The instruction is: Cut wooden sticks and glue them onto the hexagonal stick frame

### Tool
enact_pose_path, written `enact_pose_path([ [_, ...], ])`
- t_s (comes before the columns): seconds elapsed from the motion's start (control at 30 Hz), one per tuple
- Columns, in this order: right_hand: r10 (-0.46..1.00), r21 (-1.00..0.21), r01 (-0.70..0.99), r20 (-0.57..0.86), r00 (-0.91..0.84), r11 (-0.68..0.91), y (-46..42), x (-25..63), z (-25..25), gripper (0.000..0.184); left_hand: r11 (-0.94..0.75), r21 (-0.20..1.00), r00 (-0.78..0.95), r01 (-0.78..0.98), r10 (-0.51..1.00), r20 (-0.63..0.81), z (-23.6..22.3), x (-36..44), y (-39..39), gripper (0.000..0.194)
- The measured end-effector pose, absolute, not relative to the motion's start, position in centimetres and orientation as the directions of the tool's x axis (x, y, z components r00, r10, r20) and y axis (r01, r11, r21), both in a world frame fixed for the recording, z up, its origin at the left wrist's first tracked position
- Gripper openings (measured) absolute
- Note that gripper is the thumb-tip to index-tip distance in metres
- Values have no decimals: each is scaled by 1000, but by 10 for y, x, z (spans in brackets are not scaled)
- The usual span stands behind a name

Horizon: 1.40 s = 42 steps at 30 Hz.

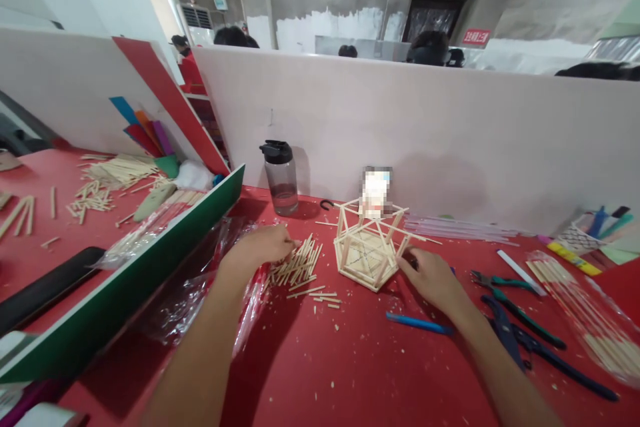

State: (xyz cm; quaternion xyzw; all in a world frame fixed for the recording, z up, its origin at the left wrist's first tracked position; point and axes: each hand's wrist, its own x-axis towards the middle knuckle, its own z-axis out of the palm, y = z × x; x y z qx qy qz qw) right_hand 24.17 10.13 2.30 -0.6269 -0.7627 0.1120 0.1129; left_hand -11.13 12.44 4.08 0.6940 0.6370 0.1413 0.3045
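Curled inward beside a loose heap of short, pale wooden sticks, the fingers of the left hand, any hold on a stick impossible to tell; thumb and fingertips of the right hand slightly bent at the near right side of a six-sided, open stick frame, grip too hidden to tell. Between the hands, that rigid frame with its flat base, on a smooth red tabletop; farther out, crinkled clear plastic, a slim blue pen-like tool, green-handled pliers and a see-through bottle.
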Motion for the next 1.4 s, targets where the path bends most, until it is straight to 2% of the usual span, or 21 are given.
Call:
enact_pose_path([
  [0.1, 981, -314, 930, 29, -190, 189, 102, 242, 24, 30, -5, 575, 96, 818, 987, -129, 44, -114, 123, 9],
  [0.27, 981, -323, 926, 35, -193, 194, 103, 242, 24, 31, -148, 691, 198, 708, 980, 8, 27, -78, 130, 29],
  [0.4, 980, -330, 924, 31, -196, 195, 103, 243, 23, 31, -242, 796, 268, 554, 958, 105, -2, -39, 139, 28],
  [0.53, 981, -332, 925, 13, -192, 186, 103, 243, 22, 31, -240, 838, 183, 491, 968, 171, -18, -22, 146, 25],
  [0.73, 982, -321, 929, 22, -188, 185, 102, 242, 23, 31, -214, 882, 76, 420, 977, 200, -10, -33, 148, 20],
  [0.97, 980, -338, 921, 10, -201, 192, 102, 243, 24, 32, -224, 962, -27, 153, 973, 231, -9, -37, 152, 32],
  [1.13, 979, -350, 917, 4, -204, 192, 100, 241, 26, 33, -227, 974, 3, -26, 974, 227, -7, -24, 152, 43],
  [1.23, 976, -349, 914, 6, -217, 205, 99, 240, 26, 32, -225, 973, -1, -52, 974, 225, -1, -19, 150, 41],
  [1.4, 974, -355, 910, 16, -224, 215, 98, 238, 26, 31, -211, 976, -122, -57, 971, 203, 5, -20, 146, 33],
])
